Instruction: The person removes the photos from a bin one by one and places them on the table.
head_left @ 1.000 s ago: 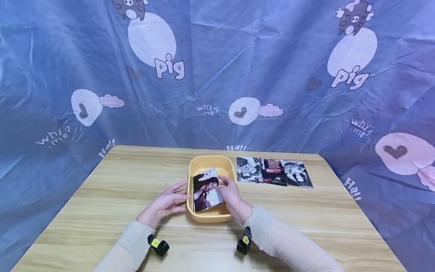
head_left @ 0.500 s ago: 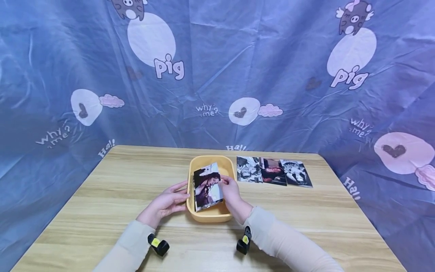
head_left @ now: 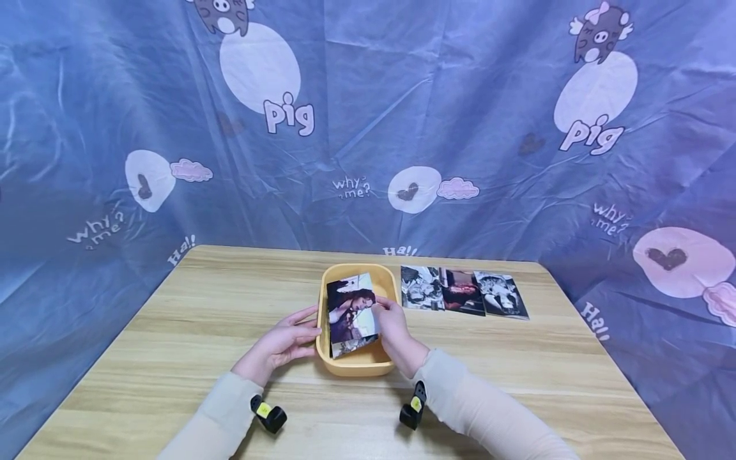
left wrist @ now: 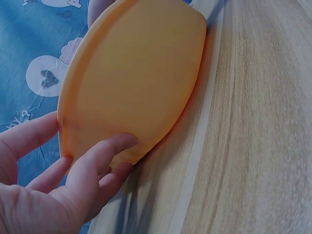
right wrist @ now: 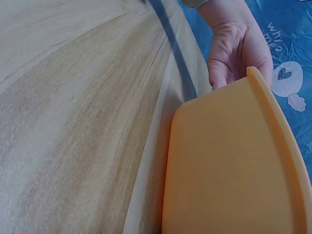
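Observation:
A yellow plastic bin stands on the table with a stack of photos in it. In the head view my right hand reaches over the bin's right rim and pinches the edge of the top photo, which shows a dark-haired person. A second photo shows below its lower edge. My left hand touches the bin's outer left wall. In the left wrist view its extended, spread fingers lie on that wall and at the rim. The right wrist view shows the bin's wall and my left hand beyond it.
Right of the bin, three photos overlap in a row: a black-and-white one, a dark red one and another black-and-white one. A blue printed curtain hangs behind the wooden table.
The top photo has slid up and slightly right in my right hand, exposing the photo beneath at its lower edge. My left hand and the bin have stayed in place.

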The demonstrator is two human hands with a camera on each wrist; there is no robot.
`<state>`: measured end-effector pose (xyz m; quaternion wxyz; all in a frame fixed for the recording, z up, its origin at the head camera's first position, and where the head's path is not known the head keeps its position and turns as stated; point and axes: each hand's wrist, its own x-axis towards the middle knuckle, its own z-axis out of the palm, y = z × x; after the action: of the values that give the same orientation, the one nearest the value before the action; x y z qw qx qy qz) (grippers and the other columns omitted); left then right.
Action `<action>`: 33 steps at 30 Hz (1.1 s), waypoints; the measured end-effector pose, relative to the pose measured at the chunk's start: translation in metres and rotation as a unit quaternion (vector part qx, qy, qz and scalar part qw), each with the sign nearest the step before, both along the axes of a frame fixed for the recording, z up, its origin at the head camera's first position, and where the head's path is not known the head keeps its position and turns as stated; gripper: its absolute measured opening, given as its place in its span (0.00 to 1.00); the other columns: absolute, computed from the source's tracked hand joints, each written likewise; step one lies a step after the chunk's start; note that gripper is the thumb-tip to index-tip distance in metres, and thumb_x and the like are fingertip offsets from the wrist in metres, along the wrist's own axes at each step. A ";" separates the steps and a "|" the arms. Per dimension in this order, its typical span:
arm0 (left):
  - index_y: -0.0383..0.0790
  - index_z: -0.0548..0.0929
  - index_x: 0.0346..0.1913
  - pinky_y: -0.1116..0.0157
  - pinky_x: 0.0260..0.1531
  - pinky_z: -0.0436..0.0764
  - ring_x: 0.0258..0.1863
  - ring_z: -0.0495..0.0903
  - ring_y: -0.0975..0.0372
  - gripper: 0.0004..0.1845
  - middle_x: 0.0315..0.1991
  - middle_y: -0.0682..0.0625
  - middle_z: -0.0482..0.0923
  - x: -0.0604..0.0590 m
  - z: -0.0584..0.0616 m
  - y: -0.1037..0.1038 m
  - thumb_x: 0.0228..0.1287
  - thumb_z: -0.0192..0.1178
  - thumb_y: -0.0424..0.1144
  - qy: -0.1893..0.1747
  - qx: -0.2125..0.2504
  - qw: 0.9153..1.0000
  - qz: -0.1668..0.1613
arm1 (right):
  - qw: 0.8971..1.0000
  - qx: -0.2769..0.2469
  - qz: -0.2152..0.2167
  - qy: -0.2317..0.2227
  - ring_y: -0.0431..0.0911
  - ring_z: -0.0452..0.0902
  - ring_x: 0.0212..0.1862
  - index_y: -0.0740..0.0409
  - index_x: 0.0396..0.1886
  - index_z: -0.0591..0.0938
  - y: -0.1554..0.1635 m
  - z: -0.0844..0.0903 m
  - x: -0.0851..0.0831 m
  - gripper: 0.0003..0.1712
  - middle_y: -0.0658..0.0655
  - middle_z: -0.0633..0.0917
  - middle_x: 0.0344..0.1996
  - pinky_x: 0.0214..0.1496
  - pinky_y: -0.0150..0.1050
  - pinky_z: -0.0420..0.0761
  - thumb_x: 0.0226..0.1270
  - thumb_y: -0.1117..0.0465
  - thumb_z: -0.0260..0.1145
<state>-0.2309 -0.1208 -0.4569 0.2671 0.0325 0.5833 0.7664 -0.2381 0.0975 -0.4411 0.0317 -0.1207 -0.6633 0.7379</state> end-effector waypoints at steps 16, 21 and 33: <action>0.36 0.47 0.76 0.55 0.50 0.84 0.62 0.74 0.46 0.39 0.73 0.29 0.47 0.001 0.001 0.001 0.65 0.52 0.25 -0.005 0.000 1.000 0.011 | 1.000 0.002 -0.007 0.005 0.48 0.73 0.46 0.79 0.56 0.71 0.001 0.001 -0.004 0.19 0.70 0.77 0.50 0.47 0.31 0.77 0.70 0.71 0.51; 0.37 0.47 0.76 0.56 0.49 0.84 0.61 0.74 0.46 0.40 0.73 0.29 0.48 0.002 0.001 0.001 0.65 0.53 0.25 -0.008 -0.002 1.000 0.014 | 1.000 -0.010 -0.007 0.013 0.43 0.74 0.42 0.79 0.57 0.72 0.008 0.006 -0.006 0.19 0.71 0.79 0.50 0.43 0.26 0.79 0.70 0.70 0.52; 0.38 0.49 0.76 0.58 0.46 0.86 0.61 0.75 0.45 0.40 0.73 0.30 0.50 0.000 0.002 -0.001 0.64 0.55 0.25 -0.012 -0.011 1.000 0.018 | 0.997 -0.053 -0.059 -0.005 0.35 0.75 0.40 0.72 0.65 0.68 0.081 0.035 -0.027 0.24 0.59 0.79 0.53 0.43 0.22 0.80 0.74 0.64 0.54</action>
<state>-0.2305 -0.1217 -0.4550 0.2608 0.0098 0.5886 0.7651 -0.2651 0.1783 -0.4063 0.0655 -0.1651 -0.6153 0.7680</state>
